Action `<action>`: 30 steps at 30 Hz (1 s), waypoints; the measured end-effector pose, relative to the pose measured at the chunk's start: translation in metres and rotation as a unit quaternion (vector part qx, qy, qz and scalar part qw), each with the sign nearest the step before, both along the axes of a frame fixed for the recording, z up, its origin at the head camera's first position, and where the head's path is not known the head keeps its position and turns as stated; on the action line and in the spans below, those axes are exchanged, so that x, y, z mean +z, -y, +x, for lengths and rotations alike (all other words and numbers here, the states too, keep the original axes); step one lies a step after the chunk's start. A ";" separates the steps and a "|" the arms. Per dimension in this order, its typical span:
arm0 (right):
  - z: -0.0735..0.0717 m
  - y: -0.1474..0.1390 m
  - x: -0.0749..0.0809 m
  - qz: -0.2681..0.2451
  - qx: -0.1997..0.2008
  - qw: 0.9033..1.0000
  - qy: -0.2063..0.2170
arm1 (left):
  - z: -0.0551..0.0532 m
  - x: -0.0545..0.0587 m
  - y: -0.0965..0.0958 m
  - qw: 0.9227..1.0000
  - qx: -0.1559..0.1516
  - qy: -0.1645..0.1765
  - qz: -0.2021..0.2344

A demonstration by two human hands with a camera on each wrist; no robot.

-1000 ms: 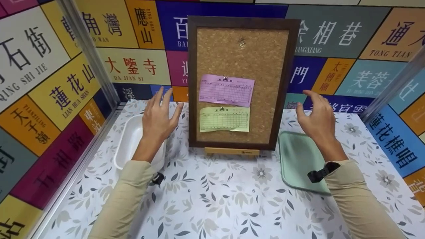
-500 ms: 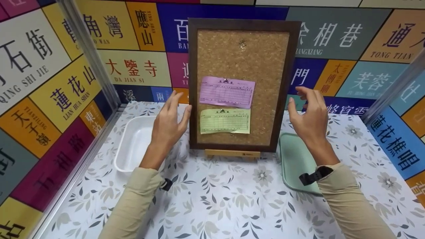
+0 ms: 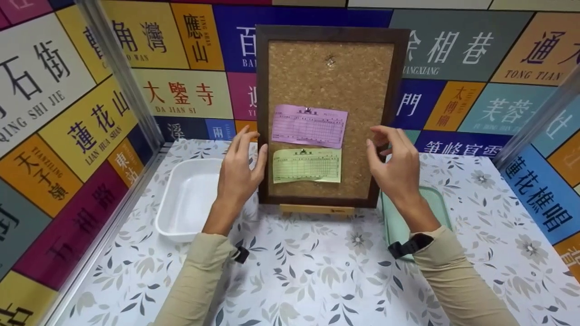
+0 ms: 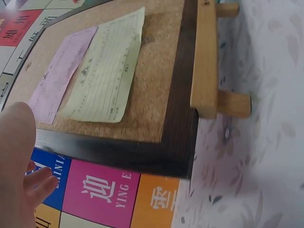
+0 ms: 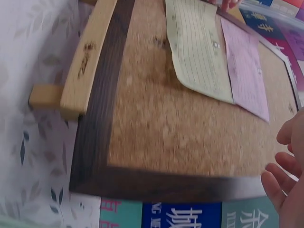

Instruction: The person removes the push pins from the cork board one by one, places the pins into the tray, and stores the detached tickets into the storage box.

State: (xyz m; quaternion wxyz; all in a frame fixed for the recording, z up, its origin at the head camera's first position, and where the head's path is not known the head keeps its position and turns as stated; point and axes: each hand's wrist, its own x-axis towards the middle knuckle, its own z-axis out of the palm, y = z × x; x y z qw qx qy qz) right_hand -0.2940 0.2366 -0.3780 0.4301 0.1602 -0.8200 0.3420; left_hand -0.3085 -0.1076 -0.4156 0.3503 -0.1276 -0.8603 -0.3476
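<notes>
A cork board (image 3: 358, 86) in a dark wooden frame leans upright on a small wooden easel (image 3: 317, 209). A pink receipt slip (image 3: 310, 129) hangs on it above a yellow-green receipt slip (image 3: 307, 166), each with a small pin at its top. A cluster of pins (image 3: 330, 61) sits near the top of the cork. My left hand (image 3: 239, 172) is at the frame's left side, thumb apart from the fingers. My right hand (image 3: 395, 165) is at the right side, its loosely bent fingers overlapping the frame in the head view. Neither hand holds anything.
A white tray (image 3: 186, 199) stands on the left of the floral tablecloth (image 3: 299, 271). On the right lies a light green tray (image 3: 395, 226), partly covered by my right forearm. Walls with colourful street-name panels (image 3: 457, 40) enclose the table behind and at both sides.
Both hands have moved inward, the left one rightward and the right one leftward, and are now at the two sides of the board. The slips and trays have stayed in place.
</notes>
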 end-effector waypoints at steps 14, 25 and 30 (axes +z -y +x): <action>0.000 0.039 -0.013 -0.008 0.055 0.998 0.023 | -0.004 -0.020 -0.012 0.997 -0.029 -0.014 0.071; -0.004 0.070 -0.032 0.021 0.073 0.995 0.057 | -0.005 -0.035 -0.013 0.995 -0.042 -0.016 0.092; -0.009 0.079 -0.037 0.017 0.079 0.994 0.066 | -0.004 -0.035 -0.019 0.995 -0.049 -0.011 0.086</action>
